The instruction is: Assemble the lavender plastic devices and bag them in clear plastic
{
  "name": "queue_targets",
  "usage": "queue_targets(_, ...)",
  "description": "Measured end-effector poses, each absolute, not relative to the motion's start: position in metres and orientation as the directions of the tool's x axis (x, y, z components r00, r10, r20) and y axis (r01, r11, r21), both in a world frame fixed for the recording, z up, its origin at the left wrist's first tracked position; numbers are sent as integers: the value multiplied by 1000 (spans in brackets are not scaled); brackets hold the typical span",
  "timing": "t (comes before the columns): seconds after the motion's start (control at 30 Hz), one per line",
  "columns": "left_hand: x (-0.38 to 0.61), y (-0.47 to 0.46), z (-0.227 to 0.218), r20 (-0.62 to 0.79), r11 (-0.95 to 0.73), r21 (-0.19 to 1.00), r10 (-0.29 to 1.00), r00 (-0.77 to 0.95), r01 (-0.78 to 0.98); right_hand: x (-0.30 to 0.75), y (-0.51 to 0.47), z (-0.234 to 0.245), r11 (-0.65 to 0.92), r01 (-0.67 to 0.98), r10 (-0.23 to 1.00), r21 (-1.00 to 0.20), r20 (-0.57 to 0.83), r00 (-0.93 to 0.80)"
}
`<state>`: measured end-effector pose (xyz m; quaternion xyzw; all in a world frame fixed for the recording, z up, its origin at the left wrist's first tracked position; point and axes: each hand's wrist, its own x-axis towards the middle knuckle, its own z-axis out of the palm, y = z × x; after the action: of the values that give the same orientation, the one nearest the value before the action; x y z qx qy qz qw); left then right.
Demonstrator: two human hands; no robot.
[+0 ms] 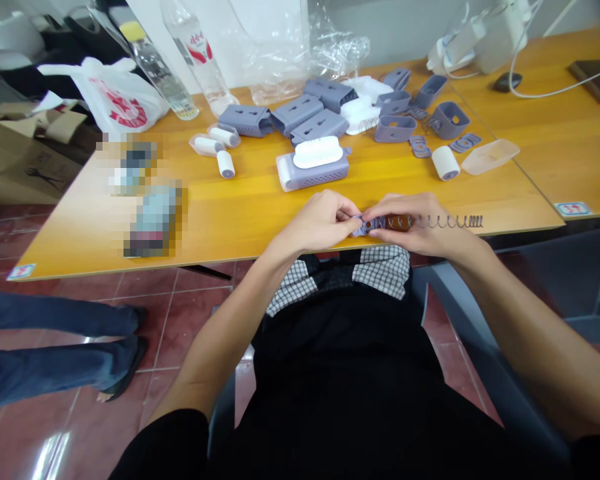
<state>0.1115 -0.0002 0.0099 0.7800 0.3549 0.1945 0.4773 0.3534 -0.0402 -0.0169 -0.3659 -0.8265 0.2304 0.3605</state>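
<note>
A yellow wood-grain counter (pixel 260 210) fills the middle of the view and meets a second counter (pixel 545 143) on the right, which carries a white power adapter (pixel 485 40) and its cable. Below lies a red tiled floor (pixel 200 313), where the jeans-clad legs of another person (pixel 55 347) stand off the counter's left end, near a cardboard box (pixel 20 163). At the far edge are a white plastic carrier bag (pixel 110 97), two plastic water bottles (pixel 195 57) and crumpled clear film (pixel 335 50).

Across the far half of the counter lie grey plastic housings (pixel 295 113), a grey case topped by a white bristle brush (pixel 313 167), white rollers (pixel 225 163) and a translucent lid (pixel 490 157). Pixelated objects (pixel 153 220) to the left are too blurred to name. All of these lie well beyond the hands.

Near the counter's front edge, the left hand (pixel 320 220) and right hand (pixel 420 223) come together, both pinching a small grey plastic piece (pixel 367 227). A metal coil spring (pixel 450 221) runs from it, passing under the right fingers and extending to the right.
</note>
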Motion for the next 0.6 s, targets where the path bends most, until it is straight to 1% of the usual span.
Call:
queue_targets(0.17, 111, 0, 15, -60, -250, 899, 743, 667, 360, 354, -41, -19, 622, 408, 773, -668, 444, -453)
queue_targets(0.37, 111, 1, 14, -53, -249, 906, 736, 675, 343, 355, -42, -19, 612, 358, 777, -705, 453, -437)
queue_targets(0.6, 112, 1, 11, -44, -276, 887, 746, 664, 370, 352, -42, -19, 645, 400, 757, -651, 474, -451)
